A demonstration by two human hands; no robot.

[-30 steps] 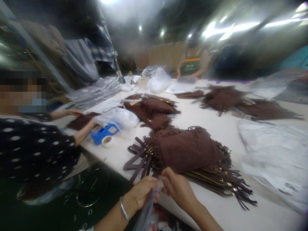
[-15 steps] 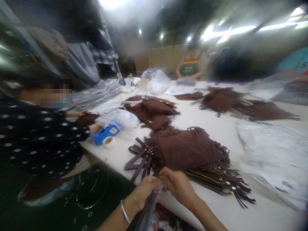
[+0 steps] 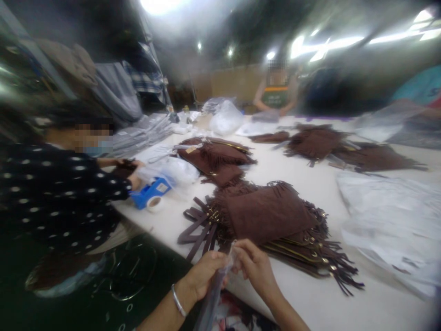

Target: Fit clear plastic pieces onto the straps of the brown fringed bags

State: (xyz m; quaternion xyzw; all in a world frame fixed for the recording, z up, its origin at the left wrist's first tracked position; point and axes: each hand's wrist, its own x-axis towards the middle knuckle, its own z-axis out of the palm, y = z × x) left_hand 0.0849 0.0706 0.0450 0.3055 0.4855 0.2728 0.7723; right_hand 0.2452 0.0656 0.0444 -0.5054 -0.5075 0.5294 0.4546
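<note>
Both hands, left hand [image 3: 203,276] and right hand [image 3: 253,269], pinch a clear plastic bag [image 3: 213,294] (blurred) at the table's [image 3: 310,303] near edge, beside brown fringed bags [image 3: 268,216].

light: dim hall, glaring ceiling lamps | blur: soft overall | edges: smeared, darkened

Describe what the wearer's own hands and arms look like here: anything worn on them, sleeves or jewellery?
Both forearms are bare, with no sleeves in view and no gloves. The left hand has a thin silver bangle around its wrist. The right hand shows no bracelet or watch. The picture is too soft to tell whether any rings are worn.
</note>
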